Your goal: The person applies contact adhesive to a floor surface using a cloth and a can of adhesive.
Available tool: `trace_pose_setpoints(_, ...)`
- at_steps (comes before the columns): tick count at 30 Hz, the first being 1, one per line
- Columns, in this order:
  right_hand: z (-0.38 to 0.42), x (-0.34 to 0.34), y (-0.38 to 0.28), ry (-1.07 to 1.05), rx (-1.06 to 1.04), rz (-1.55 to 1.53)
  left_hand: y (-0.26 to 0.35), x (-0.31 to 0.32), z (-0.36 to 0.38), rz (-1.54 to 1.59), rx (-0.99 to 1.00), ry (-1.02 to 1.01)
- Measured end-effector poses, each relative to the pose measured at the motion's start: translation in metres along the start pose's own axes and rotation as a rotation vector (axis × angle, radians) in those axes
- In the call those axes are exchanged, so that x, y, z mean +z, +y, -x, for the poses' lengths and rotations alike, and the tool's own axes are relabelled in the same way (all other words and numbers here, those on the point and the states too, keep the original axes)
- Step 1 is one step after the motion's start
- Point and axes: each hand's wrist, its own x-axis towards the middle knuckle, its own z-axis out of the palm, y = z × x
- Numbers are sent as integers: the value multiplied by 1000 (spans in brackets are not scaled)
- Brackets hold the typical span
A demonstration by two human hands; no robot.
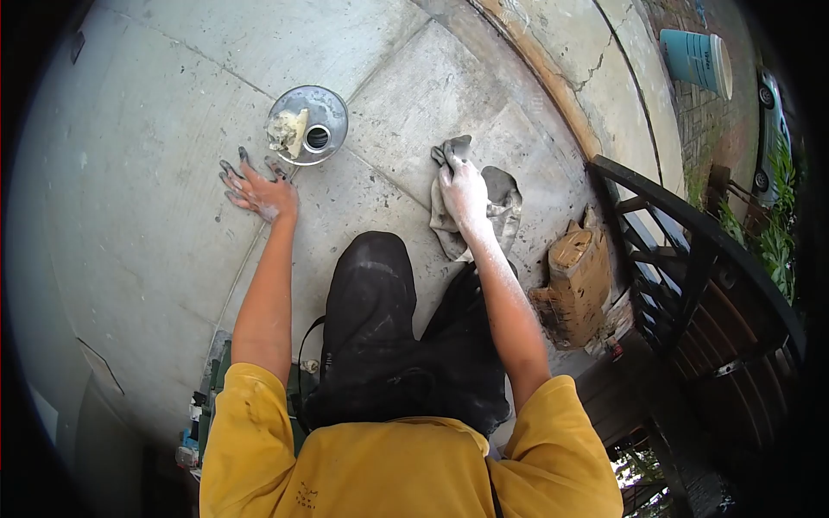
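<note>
Dark smudges cover the spread fingers of my left hand [257, 191], which holds nothing just below a round metal can [332, 112]. On the can's top, a pale, dirty lump like a sponge [288, 132] lies beside a round opening. My right hand [464, 186], coated in white powder, has its fingers closed round a small dark grey piece [458, 148] that looks like cloth or a pad. Beneath and beside that hand, a crumpled grey and white cloth [503, 210] rests on the concrete floor [199, 112].
A stained cardboard box [577, 281] stands right of my knees, near a dark slatted wooden bench [691, 233]. A blue bucket [691, 60] lies beyond the curb at the upper right. Green crates or containers [211, 388] are by my left elbow.
</note>
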Motion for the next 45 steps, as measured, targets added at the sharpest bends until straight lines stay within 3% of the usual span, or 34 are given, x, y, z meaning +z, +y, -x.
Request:
trace_pose_setpoints(3,30,-12,27,92,60,-14,3,0,1,10,-8,-15)
trace_pose_setpoints(4,36,-19,37,89,168,-52,2,2,1,5,-5,5)
trace_pose_setpoints(5,44,-19,48,222,223,8,-1,4,1,-1,-1,24)
trace_pose_setpoints(7,47,-27,68,428,157,56,-9,14,1,-55,8,-1)
trace_pose_setpoints(11,35,-31,100,449,242,-134,-5,7,2,-52,18,-5)
trace_pose_setpoints(12,27,-29,105,536,197,-91,-6,9,3,-94,-7,-31)
trace_pose_setpoints(17,-10,-37,123,551,212,-99,-2,3,1,-110,-29,-62)
trace_pose_setpoints(23,-11,-45,132,354,296,-144,-5,8,2,-115,-45,-22)
trace_pose_setpoints(27,-39,-62,145,388,329,-214,-11,13,0,-135,-38,21)
trace_pose_setpoints(29,-20,-52,135,251,399,-297,-7,10,-2,-125,-86,-50)
trace_pose_setpoints(30,-6,-27,143,314,343,-229,-6,10,-1,-118,-86,-52)
trace_pose_setpoints(36,-60,-62,146,474,244,-182,-10,12,1,-154,-59,21)
trace_pose_setpoints(43,-27,-54,142,232,316,-181,-5,12,0,-79,-21,24)
trace_pose_setpoints(45,-52,-59,152,345,286,-209,-16,13,4,-106,-19,-8)
